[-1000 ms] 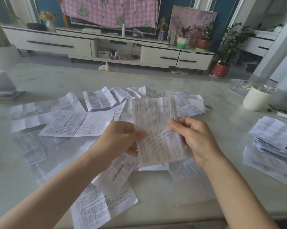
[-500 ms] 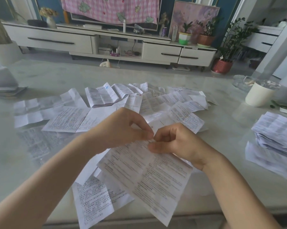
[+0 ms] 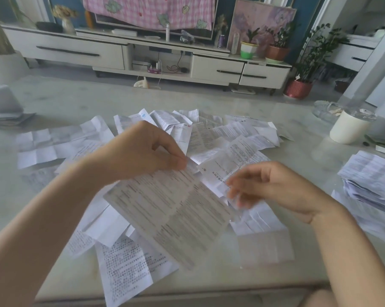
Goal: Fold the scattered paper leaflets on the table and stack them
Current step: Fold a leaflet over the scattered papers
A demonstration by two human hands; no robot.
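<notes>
Where both hands pinched its top edge a moment ago, the leaflet (image 3: pixel 171 216) now hangs slantwise over the scattered papers (image 3: pixel 220 134) on the table (image 3: pixel 297 120), its upper corner pinched by the left hand (image 3: pixel 140 151) alone. The blurred right hand (image 3: pixel 273 187) is off it, fingers loose, so folding likely goes on.

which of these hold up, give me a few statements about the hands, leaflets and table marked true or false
1. The left hand pinches a leaflet by its upper corner. True.
2. The white container stands on the left side of the table. False: it stands at the far right.
3. A stack of leaflets lies at the table's right side. True.
4. The held leaflet is blank. False: it is covered in print.
</notes>
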